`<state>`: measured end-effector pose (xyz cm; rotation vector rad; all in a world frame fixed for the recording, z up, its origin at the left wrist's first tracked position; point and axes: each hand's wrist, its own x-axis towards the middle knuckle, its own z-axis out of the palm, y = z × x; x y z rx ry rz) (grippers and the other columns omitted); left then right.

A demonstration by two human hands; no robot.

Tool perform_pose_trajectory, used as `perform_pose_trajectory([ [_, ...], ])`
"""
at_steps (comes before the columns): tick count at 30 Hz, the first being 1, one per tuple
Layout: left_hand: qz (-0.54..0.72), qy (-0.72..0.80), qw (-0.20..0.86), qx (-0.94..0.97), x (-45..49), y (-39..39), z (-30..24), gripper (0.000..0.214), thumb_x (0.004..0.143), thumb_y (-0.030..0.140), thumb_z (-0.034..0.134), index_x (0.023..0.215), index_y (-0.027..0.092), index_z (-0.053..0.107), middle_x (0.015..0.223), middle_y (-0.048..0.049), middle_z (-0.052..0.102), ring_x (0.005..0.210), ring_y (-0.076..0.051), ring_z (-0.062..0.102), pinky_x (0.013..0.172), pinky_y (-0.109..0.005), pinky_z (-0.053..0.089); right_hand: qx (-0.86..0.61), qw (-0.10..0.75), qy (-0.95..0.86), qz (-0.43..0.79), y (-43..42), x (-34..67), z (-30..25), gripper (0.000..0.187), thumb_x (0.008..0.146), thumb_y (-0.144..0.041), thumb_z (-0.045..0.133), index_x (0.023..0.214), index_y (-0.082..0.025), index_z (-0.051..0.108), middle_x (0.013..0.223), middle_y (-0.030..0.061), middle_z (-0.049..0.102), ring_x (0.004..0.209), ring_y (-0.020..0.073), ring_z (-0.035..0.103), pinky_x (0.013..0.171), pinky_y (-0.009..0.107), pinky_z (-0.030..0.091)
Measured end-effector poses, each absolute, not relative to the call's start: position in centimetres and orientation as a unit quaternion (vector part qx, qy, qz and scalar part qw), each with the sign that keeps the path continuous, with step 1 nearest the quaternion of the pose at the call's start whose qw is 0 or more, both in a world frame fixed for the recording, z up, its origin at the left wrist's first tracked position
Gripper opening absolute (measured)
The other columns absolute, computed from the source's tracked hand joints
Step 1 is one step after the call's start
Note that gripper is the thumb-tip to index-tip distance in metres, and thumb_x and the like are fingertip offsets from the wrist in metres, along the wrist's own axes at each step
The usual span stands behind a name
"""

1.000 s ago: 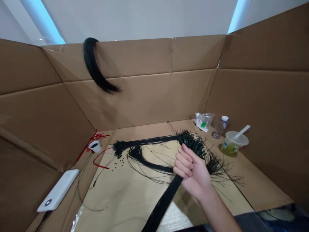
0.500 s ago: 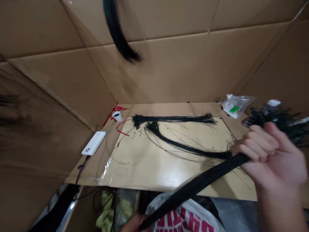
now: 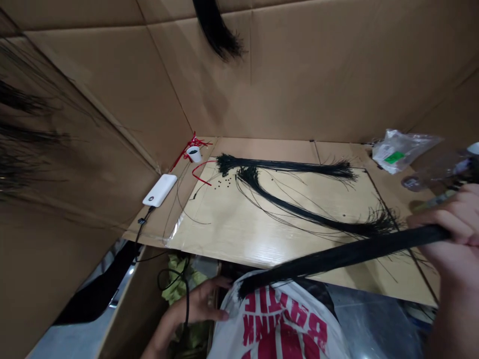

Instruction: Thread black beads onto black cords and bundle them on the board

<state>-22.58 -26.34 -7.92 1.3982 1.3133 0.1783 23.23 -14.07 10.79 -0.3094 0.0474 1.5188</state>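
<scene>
My right hand, at the right edge, is closed around a thick bundle of black strands. The bundle stretches down and left over the board's front edge, its free end by the printed white shirt. Just left of that end is my left hand, fingers apart and nothing in it. On the pale board lie a straight bundle of thin black strands and a curved bundle, both with knobbly left ends. Small black bits are scattered near those ends.
Cardboard walls enclose the board; a black strand bundle hangs at the back. At left are a white power bank with a cable, a small cup and red cord. A plastic bag lies back right.
My left hand has let go of the bundle's lower end and opened. My right hand has moved right with the bundle, which now lies flatter. The view has shifted too.
</scene>
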Motion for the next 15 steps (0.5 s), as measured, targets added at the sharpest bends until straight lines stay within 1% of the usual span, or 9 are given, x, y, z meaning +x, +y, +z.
perform_pose_trajectory([
  [2, 0.089, 0.592, 0.515, 0.614, -23.4, -26.4, -7.2, 0.083, 0.069, 0.034, 0.091, 0.146, 0.024, 0.063, 0.158, -0.0106, 0.058, 0.143, -0.037, 0.054, 0.123, -0.042, 0.037, -0.162, 0.714, -0.001, 0.682, -14.5, 20.4, 11.7, 0.06, 0.093, -0.044, 0.079, 0.057, -0.026, 0.035, 0.044, -0.0091, 0.03, 0.033, 0.0084, 0.03, 0.038, 0.031, 0.035],
  [3, 0.101, 0.605, 0.476, 0.629, -23.4, -26.3, -6.5, 0.081, 0.071, 0.033, 0.089, 0.147, 0.024, 0.062, 0.157, -0.0099, 0.06, 0.142, -0.038, 0.055, 0.123, -0.043, 0.037, -0.173, 0.712, -0.012, 0.681, -14.7, 19.1, 12.0, 0.06, 0.094, -0.045, 0.078, 0.059, -0.026, 0.033, 0.045, -0.0092, 0.029, 0.034, 0.0089, 0.031, 0.039, 0.031, 0.035],
  [5, 0.144, 0.606, 0.406, 0.669, -22.0, -26.0, -4.6, 0.059, 0.083, 0.033, 0.081, 0.139, 0.024, 0.067, 0.142, -0.0071, 0.07, 0.131, -0.034, 0.064, 0.117, -0.042, 0.045, -0.194, 0.708, -0.034, 0.678, -15.2, 17.2, 12.6, 0.061, 0.093, -0.046, 0.078, 0.061, -0.026, 0.03, 0.047, -0.0092, 0.027, 0.036, 0.0097, 0.031, 0.041, 0.032, 0.034],
  [7, 0.195, 0.586, 0.362, 0.698, -18.9, -25.3, -1.9, 0.036, 0.087, 0.039, 0.079, 0.119, 0.023, 0.074, 0.117, -0.0063, 0.077, 0.109, -0.029, 0.073, 0.101, -0.037, 0.056, -0.213, 0.706, -0.056, 0.674, -15.5, 16.4, 12.9, 0.062, 0.093, -0.047, 0.078, 0.062, -0.026, 0.029, 0.049, -0.0093, 0.026, 0.038, 0.0102, 0.03, 0.042, 0.032, 0.033],
  [8, 0.242, 0.575, 0.335, 0.706, -16.9, -24.8, -0.5, 0.035, 0.09, 0.039, 0.077, 0.121, 0.023, 0.072, 0.121, -0.0091, 0.075, 0.114, -0.029, 0.071, 0.104, -0.039, 0.055, -0.221, 0.705, -0.067, 0.671, -15.6, 16.3, 13.0, 0.062, 0.092, -0.048, 0.078, 0.063, -0.026, 0.028, 0.049, -0.0093, 0.026, 0.039, 0.0103, 0.03, 0.042, 0.032, 0.033],
  [10, 0.329, 0.547, 0.307, 0.706, -12.2, -23.4, 2.3, 0.06, 0.088, 0.042, 0.08, 0.142, 0.024, 0.061, 0.143, -0.0148, 0.065, 0.134, -0.033, 0.061, 0.114, -0.047, 0.05, -0.236, 0.703, -0.09, 0.665, -15.9, 16.4, 13.3, 0.062, 0.092, -0.047, 0.078, 0.064, -0.026, 0.028, 0.05, -0.0096, 0.025, 0.039, 0.0104, 0.029, 0.042, 0.032, 0.033],
  [12, 0.356, 0.5, 0.351, 0.707, -7.6, -21.4, 4.5, 0.098, 0.077, 0.054, 0.09, 0.159, 0.024, 0.045, 0.157, -0.0165, 0.054, 0.143, -0.034, 0.054, 0.12, -0.049, 0.046, -0.247, 0.701, -0.115, 0.659, -16.2, 16.7, 13.8, 0.061, 0.093, -0.045, 0.079, 0.065, -0.026, 0.028, 0.05, -0.0102, 0.025, 0.039, 0.01, 0.028, 0.042, 0.031, 0.033],
  [14, 0.339, 0.445, 0.419, 0.715, -4.0, -19.2, 5.6, 0.113, 0.069, 0.062, 0.093, 0.162, 0.023, 0.042, 0.154, -0.0152, 0.058, 0.14, -0.034, 0.057, 0.118, -0.047, 0.047, -0.249, 0.7, -0.142, 0.653, -16.5, 17.1, 14.6, 0.059, 0.092, -0.038, 0.08, 0.065, -0.026, 0.029, 0.05, -0.011, 0.024, 0.038, 0.0091, 0.025, 0.04, 0.029, 0.032],
  [15, 0.326, 0.428, 0.455, 0.71, -2.7, -18.3, 5.9, 0.103, 0.069, 0.064, 0.092, 0.155, 0.023, 0.051, 0.142, -0.0117, 0.068, 0.131, -0.032, 0.063, 0.113, -0.043, 0.051, -0.246, 0.702, -0.156, 0.65, -16.6, 17.4, 15.0, 0.059, 0.091, -0.033, 0.081, 0.065, -0.025, 0.029, 0.05, -0.0115, 0.023, 0.037, 0.0084, 0.023, 0.039, 0.028, 0.031],
])
